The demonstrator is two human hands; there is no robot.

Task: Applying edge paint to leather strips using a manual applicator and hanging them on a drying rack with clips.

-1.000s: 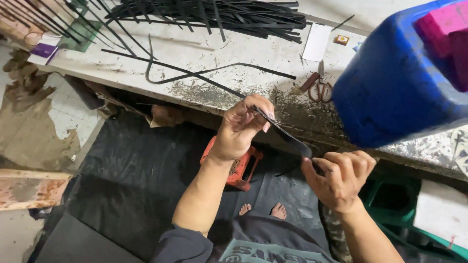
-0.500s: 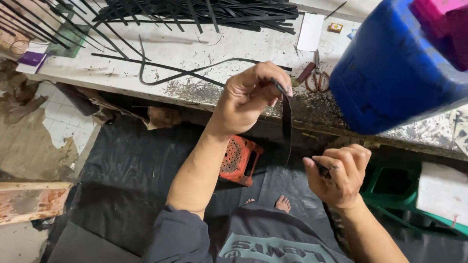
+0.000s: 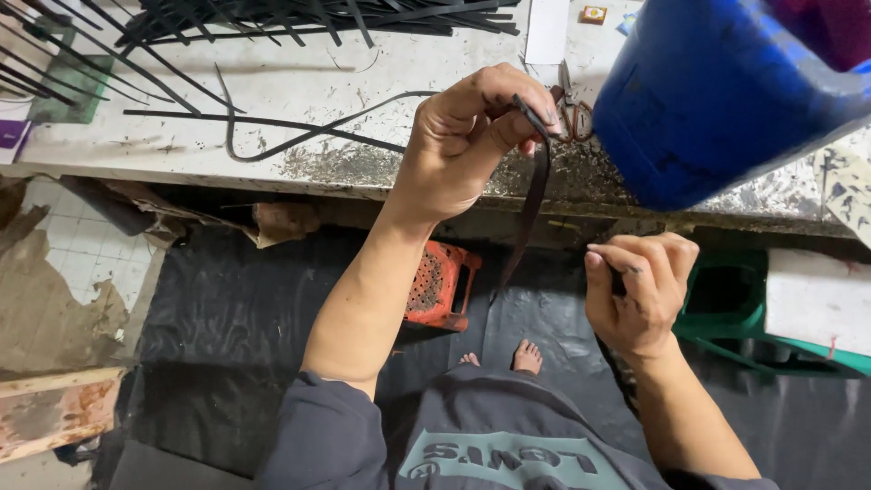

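Observation:
My left hand [image 3: 463,136] is raised in front of the workbench edge and pinches the top end of a narrow black strip [image 3: 535,195]. The strip hangs straight down, its lower tip free above the floor. My right hand [image 3: 635,295] sits lower and to the right, apart from the strip. Its fingers are curled around a small dark object that is mostly hidden. A pair of small scissors [image 3: 572,116] lies on the bench just behind my left fingers.
The stained white workbench [image 3: 318,82] carries a pile of black strips [image 3: 318,14], a loose black cord [image 3: 272,122] and a big blue container [image 3: 717,100]. Below it are an orange stool [image 3: 440,286], a green stool [image 3: 726,304] and black floor sheeting [image 3: 227,308].
The strip was stretched between both hands; its right end came free and it now hangs from my left hand, which rose toward the bench. My right hand stayed low.

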